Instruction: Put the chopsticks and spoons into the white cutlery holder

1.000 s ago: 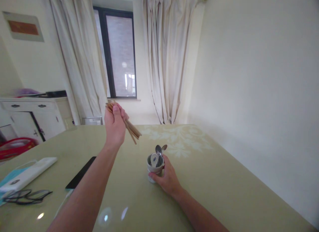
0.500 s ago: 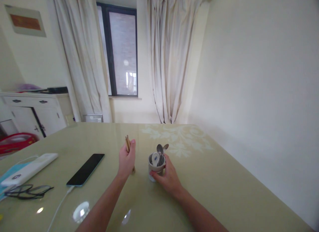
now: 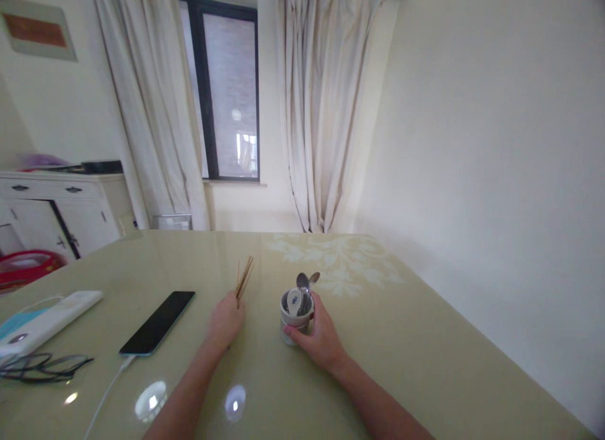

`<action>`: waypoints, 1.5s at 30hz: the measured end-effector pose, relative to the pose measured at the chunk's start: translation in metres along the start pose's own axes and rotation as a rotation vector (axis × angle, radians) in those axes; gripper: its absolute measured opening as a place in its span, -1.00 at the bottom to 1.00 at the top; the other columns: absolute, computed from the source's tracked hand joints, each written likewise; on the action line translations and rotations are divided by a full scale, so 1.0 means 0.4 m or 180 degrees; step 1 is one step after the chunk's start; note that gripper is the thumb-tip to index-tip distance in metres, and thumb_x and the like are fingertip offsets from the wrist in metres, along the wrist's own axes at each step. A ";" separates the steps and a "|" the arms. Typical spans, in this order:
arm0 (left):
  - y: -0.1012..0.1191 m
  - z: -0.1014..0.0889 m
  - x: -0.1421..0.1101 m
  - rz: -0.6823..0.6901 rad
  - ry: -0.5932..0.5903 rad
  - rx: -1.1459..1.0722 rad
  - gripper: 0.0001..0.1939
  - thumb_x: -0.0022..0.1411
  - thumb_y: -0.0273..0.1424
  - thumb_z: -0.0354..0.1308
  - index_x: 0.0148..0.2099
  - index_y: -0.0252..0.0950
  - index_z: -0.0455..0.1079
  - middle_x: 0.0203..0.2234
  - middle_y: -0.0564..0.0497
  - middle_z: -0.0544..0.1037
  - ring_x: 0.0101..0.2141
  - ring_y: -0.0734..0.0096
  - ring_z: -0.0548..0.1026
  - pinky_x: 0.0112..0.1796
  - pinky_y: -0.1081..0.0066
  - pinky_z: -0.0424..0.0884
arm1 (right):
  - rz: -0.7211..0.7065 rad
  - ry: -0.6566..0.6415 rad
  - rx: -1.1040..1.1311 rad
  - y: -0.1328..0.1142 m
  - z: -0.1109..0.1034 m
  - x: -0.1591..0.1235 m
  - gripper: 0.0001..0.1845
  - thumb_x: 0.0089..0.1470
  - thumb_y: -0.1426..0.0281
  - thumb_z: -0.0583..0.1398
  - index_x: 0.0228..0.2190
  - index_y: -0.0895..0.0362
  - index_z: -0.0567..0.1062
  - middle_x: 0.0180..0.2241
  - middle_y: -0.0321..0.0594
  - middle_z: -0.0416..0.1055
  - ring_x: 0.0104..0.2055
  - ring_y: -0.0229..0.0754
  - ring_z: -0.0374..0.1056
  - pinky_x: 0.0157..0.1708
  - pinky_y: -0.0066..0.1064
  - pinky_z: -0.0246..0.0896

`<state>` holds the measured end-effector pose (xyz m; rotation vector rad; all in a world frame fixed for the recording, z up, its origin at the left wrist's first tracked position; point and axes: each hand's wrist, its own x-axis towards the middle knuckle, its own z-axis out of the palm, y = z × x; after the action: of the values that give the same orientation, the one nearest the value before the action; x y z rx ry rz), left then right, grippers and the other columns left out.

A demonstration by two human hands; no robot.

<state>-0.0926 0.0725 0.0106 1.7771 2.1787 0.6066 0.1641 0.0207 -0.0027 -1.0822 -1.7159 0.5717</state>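
My left hand [image 3: 225, 323] is closed around a bundle of thin wooden chopsticks [image 3: 244, 278], whose ends stick up past the fingers and fan out slightly. To its right, my right hand [image 3: 319, 333] grips the side of a grey-white cup [image 3: 289, 330], thumb across the front. Several spoons stand in the cup: a pale one with a dark mark [image 3: 293, 301] leans at the front, and metal spoons [image 3: 303, 281] rise behind it. The cup looks upright on the glossy table [image 3: 378, 364]. Its far side is hidden by my right hand.
Left on the table are a black phone [image 3: 158, 323] with a white cable [image 3: 108, 393], a white power bank [image 3: 51, 323], a blue mask-like sheet [image 3: 19, 322] and folded glasses [image 3: 45, 367]. A white cabinet [image 3: 89, 210] and red basket [image 3: 33, 273] stand beyond.
My left hand has moved a little left and down and turned, so the chopsticks now lean right and show more of their length. My right hand stays on the cup. The view shifted slightly.
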 end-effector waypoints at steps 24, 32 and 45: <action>0.012 -0.027 -0.057 0.0485 0.0428 0.0666 -0.65 0.41 -0.20 0.06 0.04 -0.30 0.49 -0.01 -0.29 0.55 0.06 -0.07 0.51 0.04 0.06 0.42 | 0.0022 0.0015 -0.0134 -0.001 -0.001 0.002 -0.16 0.01 0.25 0.48 0.23 0.08 0.28 0.12 0.00 0.50 0.12 0.12 0.46 0.14 -0.03 0.36; 0.200 -0.057 -0.034 0.1331 0.0180 -0.2590 -0.64 0.26 -0.04 0.22 -0.19 -0.22 0.59 -0.24 -0.13 0.69 -0.23 0.14 0.61 -0.20 0.26 0.49 | -0.0043 0.0041 -0.0057 -0.015 0.001 0.009 -0.15 -0.03 0.19 0.51 0.22 0.05 0.33 0.11 -0.03 0.50 0.12 0.16 0.46 0.13 -0.03 0.38; 0.274 -0.094 0.020 0.1228 -0.0219 -0.3812 -0.62 0.13 -0.02 0.39 -0.27 -0.24 0.59 -0.29 -0.03 0.69 -0.21 0.30 0.59 -0.10 0.35 0.45 | 0.0153 0.0012 -0.0091 0.002 0.013 -0.002 0.03 -0.09 0.11 0.55 0.29 0.05 0.26 0.21 0.04 0.44 0.24 0.22 0.39 0.16 0.00 0.37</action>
<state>-0.0168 0.0924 0.0963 1.4006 0.9329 1.4765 0.1597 0.0208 -0.0057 -1.1468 -1.7032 0.5766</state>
